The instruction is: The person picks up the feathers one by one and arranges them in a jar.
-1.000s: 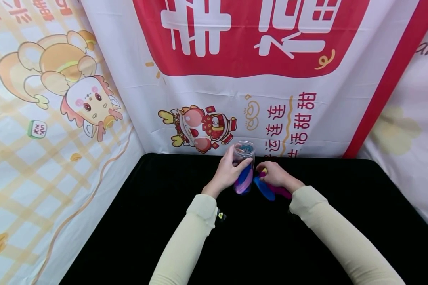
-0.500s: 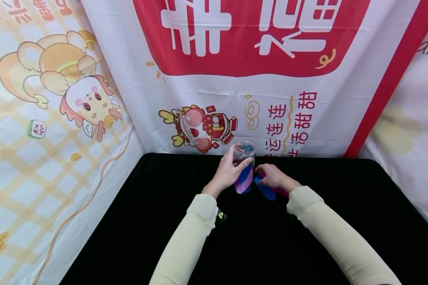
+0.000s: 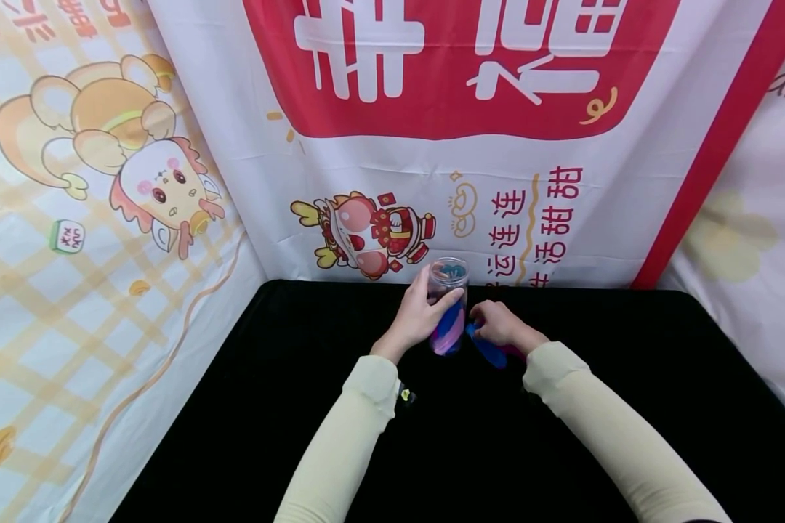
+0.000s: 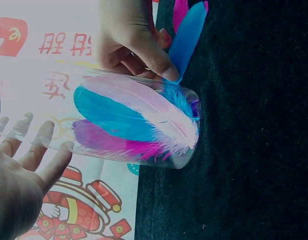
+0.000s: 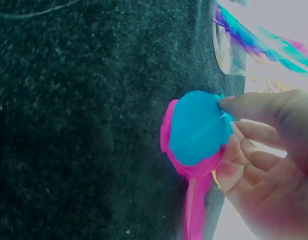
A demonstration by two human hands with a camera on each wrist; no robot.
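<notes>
My left hand (image 3: 417,311) grips a clear, open-topped jar (image 3: 448,270) standing upright on the table. Inside it are several feathers: a pale pink one (image 4: 149,102), a blue one (image 4: 114,115) and a magenta-purple one (image 4: 106,137). Just right of the jar, my right hand (image 3: 500,323) pinches the base end of a loose blue feather (image 5: 199,127) between thumb and fingers. Behind that feather lie magenta feathers (image 5: 194,205), partly hidden by it and by the hand. The wrist view cannot show whether the right fingers also touch the magenta ones.
Black cloth covers the table (image 3: 471,450). Close behind the jar, a white printed curtain (image 3: 379,160) rises along the back edge. Another patterned curtain (image 3: 105,305) hangs at the left, and a pale one (image 3: 746,269) at the right.
My right hand has shifted slightly left and its fingers have closed in on the blue feather's base. A yellow bit seen by the fingertips is now hidden. The left hand and jar stay still.
</notes>
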